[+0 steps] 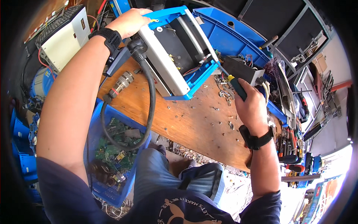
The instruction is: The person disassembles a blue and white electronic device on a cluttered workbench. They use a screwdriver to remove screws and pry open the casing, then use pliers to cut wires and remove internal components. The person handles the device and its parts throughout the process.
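A silver and blue metal equipment housing (165, 63) stands tilted on the wooden workbench (194, 119), its open side showing a dark panel and some loose wires. My left hand (130, 23) is closed on its far left corner; the fingertips are partly hidden behind the edge. In my right hand (251, 108) is a screwdriver (237, 88) with a dark green and yellow handle. Its shaft points at the housing's right edge, and I cannot tell whether the tip touches. A thick black cable (152, 100) runs from the housing's left side to a metal connector (122, 83) on the bench.
Below the bench's left edge stands a blue crate (112, 196) of green circuit boards. Small screws (225, 93) lie scattered across the wood. A large blue bin (227, 33) and a dark metal box (238, 69) are behind. Hand tools (294, 158) crowd the right edge.
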